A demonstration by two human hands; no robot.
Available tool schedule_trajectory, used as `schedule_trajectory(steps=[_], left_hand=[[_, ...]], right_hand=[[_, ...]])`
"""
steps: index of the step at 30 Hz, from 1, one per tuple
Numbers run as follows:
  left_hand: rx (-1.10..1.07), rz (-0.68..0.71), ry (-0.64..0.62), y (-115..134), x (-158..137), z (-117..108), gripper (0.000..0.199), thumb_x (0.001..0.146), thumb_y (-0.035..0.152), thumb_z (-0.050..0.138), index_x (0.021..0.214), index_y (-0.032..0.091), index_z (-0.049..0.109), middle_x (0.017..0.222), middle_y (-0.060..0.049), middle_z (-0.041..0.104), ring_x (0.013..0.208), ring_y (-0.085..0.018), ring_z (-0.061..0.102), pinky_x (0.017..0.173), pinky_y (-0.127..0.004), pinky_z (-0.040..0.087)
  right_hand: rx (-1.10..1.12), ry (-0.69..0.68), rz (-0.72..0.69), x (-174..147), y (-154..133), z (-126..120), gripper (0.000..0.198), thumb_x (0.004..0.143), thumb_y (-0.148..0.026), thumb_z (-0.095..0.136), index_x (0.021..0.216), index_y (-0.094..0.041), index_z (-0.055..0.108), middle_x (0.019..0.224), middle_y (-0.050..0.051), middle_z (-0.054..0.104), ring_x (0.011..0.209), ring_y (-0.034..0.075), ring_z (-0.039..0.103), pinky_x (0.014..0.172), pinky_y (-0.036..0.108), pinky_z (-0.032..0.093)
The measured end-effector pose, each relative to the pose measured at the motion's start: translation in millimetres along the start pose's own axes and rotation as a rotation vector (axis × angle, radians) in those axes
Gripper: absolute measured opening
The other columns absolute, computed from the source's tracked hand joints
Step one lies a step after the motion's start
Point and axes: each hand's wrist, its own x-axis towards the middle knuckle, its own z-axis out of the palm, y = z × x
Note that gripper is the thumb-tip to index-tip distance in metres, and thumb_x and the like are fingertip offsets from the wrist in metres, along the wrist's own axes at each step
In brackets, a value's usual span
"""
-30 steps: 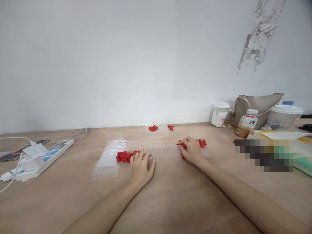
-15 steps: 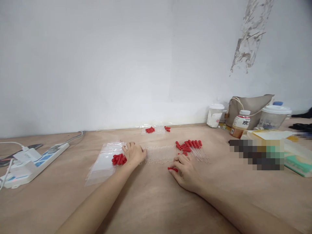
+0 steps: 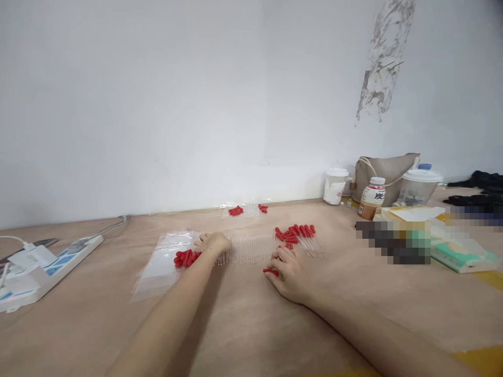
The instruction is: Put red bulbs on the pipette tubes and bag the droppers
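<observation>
My right hand pinches a red rubber dropper bulb between thumb and fingers, low over the table. Just beyond it lie more red bulbs, beside glass dropper tubes fitted with red bulbs. A row of clear glass tubes lies side by side between my hands. At the row's left end rests my left hand, fingers apart and partly hidden; I see nothing held in it. Close to its wrist is a pile of red bulbs on clear zip bags.
Against the wall lies a clear packet with red bulbs. At left is a power strip with chargers. On the right stand a paper cup, a bottle, a grey bag, a lidded tub and a green tissue pack.
The view has turned a little to the right, so things appear shifted left. My left hand has tilted at the row's left end. My right hand keeps its pinch on the red bulb.
</observation>
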Motion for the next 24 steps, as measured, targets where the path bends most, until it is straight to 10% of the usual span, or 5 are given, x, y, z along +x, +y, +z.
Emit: schedule_trajectory(steps=[7, 14, 24], left_hand=[[0.014, 0.081, 0.067, 1, -39, -11, 0.012, 0.083, 0.022, 0.043, 0.078, 0.017, 0.053, 0.079, -0.006, 0.061, 0.083, -0.022, 0.054, 0.085, -0.043, 0.026], [-0.064, 0.592, 0.135, -10, -83, -5, 0.016, 0.088, 0.024, 0.040, 0.086, 0.019, 0.055, 0.075, 0.001, 0.065, 0.069, -0.014, 0.058, 0.096, -0.044, 0.016], [-0.218, 0.519, 0.162, -12, -79, 12, 0.018, 0.087, 0.020, 0.042, 0.091, 0.022, 0.059, 0.081, 0.001, 0.066, 0.074, -0.013, 0.060, 0.095, -0.043, 0.016]], right_hand=[[0.103, 0.033, 0.101, -1, 3, 2, 0.005, 0.080, -0.019, 0.047, 0.078, -0.017, 0.052, 0.075, 0.002, 0.057, 0.071, 0.015, 0.051, 0.070, 0.030, 0.033], [0.080, -0.087, 0.017, 11, 7, 10, 0.016, 0.080, -0.023, 0.052, 0.095, -0.019, 0.056, 0.087, 0.003, 0.062, 0.082, 0.016, 0.054, 0.078, 0.034, 0.032], [0.262, -0.064, 0.011, 15, 3, 15, 0.015, 0.080, -0.019, 0.050, 0.090, -0.021, 0.061, 0.086, 0.004, 0.060, 0.080, 0.015, 0.053, 0.073, 0.030, 0.040]])
